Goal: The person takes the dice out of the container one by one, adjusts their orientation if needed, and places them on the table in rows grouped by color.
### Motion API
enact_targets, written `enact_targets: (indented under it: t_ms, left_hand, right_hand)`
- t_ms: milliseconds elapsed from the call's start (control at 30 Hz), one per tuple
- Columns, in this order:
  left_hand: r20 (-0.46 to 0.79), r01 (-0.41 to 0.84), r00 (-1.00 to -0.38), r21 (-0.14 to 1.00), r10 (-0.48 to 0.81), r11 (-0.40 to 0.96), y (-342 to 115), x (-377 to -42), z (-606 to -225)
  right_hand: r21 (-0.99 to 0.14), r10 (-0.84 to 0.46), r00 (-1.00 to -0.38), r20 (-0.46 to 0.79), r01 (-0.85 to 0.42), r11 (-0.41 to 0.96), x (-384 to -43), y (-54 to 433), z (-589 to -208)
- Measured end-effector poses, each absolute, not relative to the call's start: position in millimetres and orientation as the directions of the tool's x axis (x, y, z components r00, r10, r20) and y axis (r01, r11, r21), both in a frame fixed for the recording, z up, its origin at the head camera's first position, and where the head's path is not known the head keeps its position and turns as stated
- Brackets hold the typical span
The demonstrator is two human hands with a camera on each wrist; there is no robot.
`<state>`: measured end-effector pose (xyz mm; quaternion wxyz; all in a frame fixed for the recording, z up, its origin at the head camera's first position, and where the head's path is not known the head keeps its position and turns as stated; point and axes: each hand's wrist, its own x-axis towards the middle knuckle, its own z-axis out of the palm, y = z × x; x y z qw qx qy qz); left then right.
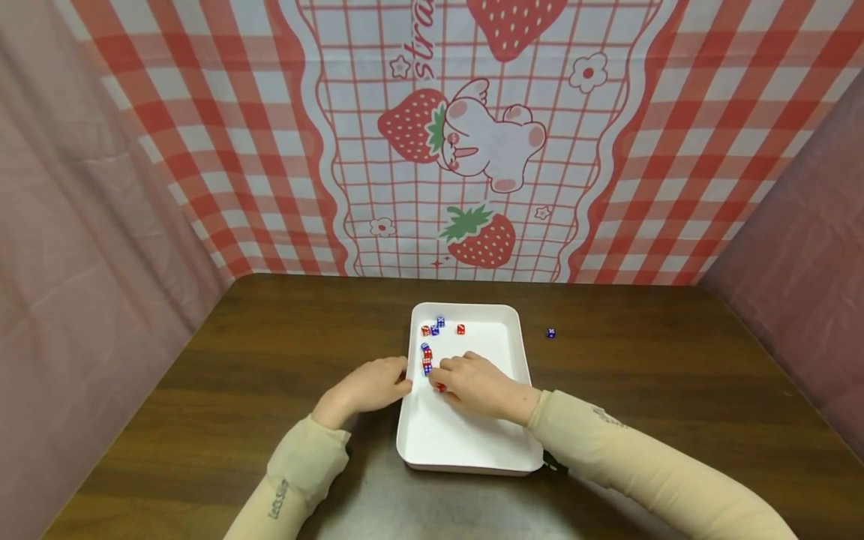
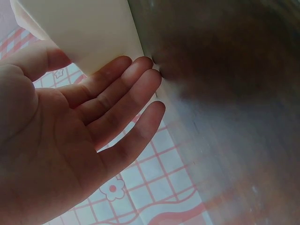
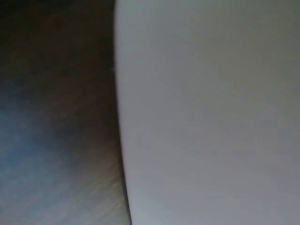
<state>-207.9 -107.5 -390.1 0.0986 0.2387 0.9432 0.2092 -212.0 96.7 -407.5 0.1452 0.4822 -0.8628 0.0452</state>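
Observation:
A white tray [image 1: 466,450] stands on the table, with red and blue dice along its left part. My right hand [image 1: 478,384] reaches into it from the right and pinches a red die [image 1: 440,387], partly covered by the fingers. Just beyond those fingertips, red and blue dice [image 1: 427,361] form a short row. My left hand [image 1: 374,384] is at the tray's left side; its loosely extended fingers [image 2: 126,101] touch the outer wall [image 2: 101,35]. In the right wrist view only the tray's white surface [image 3: 211,117] and some table show.
Toward the tray's far end lie a red die [image 1: 426,330], two blue dice [image 1: 441,322] and a separate red die [image 1: 461,329]. Another blue die [image 1: 550,333] lies on the wooden table [image 1: 648,390] right of the tray. A strawberry-print cloth [image 1: 472,150] hangs behind.

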Motion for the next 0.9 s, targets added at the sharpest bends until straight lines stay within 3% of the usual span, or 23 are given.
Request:
enact_targets:
  t_ms: [267,900]
  left_hand:
    - [-0.091,0.406,-0.867,0.443,0.49,0.8,-107.5,-208.0,-389.4]
    - [-0.082,0.41,-0.866,0.449,0.494,0.794,-107.8,-207.7,-390.0]
  right_hand:
    - [0.071,-0.806,-0.543,0.236,-0.818,0.571,-213.1,97.0,-406.7]
    - [0.019,-0.781,-0.576,0.241,-0.802,0.597,-213.1,104.7,-406.4]
